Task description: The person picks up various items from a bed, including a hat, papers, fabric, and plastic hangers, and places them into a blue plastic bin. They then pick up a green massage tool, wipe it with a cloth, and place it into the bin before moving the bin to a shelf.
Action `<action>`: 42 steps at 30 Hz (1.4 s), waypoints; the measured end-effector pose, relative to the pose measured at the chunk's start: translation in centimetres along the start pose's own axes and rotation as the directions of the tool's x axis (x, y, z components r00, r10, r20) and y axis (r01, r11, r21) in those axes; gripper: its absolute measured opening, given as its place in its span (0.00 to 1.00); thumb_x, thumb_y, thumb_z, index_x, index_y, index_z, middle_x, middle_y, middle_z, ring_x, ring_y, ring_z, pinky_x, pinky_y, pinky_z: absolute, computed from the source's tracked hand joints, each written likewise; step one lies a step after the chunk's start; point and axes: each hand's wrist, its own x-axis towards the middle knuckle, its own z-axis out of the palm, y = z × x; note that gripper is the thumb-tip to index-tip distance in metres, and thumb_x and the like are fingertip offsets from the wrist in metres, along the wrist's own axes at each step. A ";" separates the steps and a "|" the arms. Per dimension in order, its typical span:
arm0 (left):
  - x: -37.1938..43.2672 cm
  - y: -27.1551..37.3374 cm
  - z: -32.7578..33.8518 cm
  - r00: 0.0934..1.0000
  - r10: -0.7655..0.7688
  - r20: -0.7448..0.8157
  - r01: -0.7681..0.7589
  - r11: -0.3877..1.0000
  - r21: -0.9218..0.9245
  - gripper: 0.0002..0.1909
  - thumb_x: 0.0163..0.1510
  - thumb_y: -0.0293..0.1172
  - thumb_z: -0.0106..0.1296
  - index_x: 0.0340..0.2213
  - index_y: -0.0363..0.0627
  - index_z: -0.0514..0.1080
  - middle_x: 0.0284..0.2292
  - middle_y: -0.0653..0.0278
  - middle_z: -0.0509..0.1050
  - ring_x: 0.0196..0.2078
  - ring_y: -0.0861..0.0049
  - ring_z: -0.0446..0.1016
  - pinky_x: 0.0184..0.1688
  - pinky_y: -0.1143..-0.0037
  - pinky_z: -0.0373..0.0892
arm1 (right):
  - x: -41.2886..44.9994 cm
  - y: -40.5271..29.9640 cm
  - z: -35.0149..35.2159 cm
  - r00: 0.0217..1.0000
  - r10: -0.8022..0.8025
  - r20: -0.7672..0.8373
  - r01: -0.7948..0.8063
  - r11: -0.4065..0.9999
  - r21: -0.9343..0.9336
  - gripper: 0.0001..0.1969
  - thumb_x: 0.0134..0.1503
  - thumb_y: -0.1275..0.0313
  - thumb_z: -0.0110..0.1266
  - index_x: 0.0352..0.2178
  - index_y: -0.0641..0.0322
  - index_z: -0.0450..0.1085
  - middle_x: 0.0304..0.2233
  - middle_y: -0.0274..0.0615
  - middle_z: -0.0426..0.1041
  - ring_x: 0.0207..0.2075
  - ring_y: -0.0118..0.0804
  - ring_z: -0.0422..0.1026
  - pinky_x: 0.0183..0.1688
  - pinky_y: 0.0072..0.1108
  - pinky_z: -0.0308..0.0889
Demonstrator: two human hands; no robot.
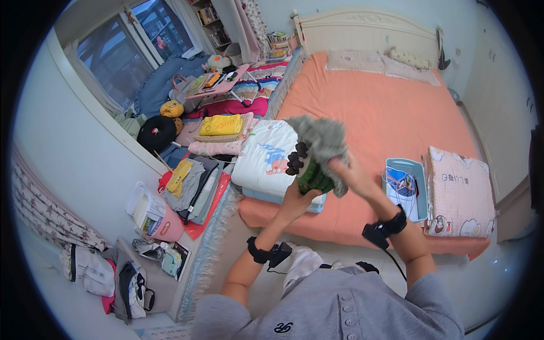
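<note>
Above the near edge of the bed, my left hand (297,200) grips a rounded green ribbed object (313,177) from below. Dark brown knobs (296,159) stick out along its left side; what the object is I cannot tell. My right hand (353,175) holds a crumpled grey-green fluffy cloth (321,136) against the object's upper right side, hiding part of it. Just behind and left of both hands lies a folded white quilt (265,148) with a printed pattern, stacked on light blue bedding (272,199).
An orange sheet (365,102) covers the bed. A blue plastic basket (420,191) with papers and cords stands right, beside a folded pink quilt (461,195). Folded clothes (191,182), a pink bin (168,227) and a small pink folding table (225,87) are on the left.
</note>
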 end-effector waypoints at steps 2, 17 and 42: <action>-0.2 -1.3 0.6 0.997 0.046 -0.067 -0.053 0.993 -0.108 0.15 0.41 0.27 0.50 0.33 0.35 0.64 0.27 0.62 0.71 0.31 0.80 0.67 0.34 0.79 0.64 | -0.6 0.8 0.9 0.967 -0.255 0.012 0.255 0.961 -0.109 0.25 0.52 0.57 0.39 0.43 0.69 0.55 0.38 0.41 0.62 0.40 0.28 0.61 0.42 0.18 0.56; 1.3 -1.9 3.2 0.992 0.066 0.110 -0.055 0.994 -0.097 0.19 0.42 0.35 0.54 0.33 0.36 0.64 0.20 0.66 0.70 0.23 0.81 0.66 0.27 0.80 0.64 | -0.1 3.8 -2.3 0.964 0.159 -0.212 0.085 0.573 0.815 0.26 0.54 0.54 0.31 0.45 0.65 0.53 0.42 0.44 0.61 0.42 0.36 0.63 0.46 0.26 0.58; 10.1 -10.7 3.6 0.946 -0.199 0.255 0.174 0.978 0.114 0.26 0.45 0.44 0.49 0.41 0.38 0.60 0.34 0.54 0.69 0.36 0.72 0.69 0.37 0.75 0.63 | 5.9 14.7 -7.8 0.809 0.554 -0.199 -0.255 0.634 0.730 0.21 0.54 0.60 0.35 0.42 0.68 0.57 0.36 0.42 0.66 0.34 0.30 0.67 0.38 0.19 0.63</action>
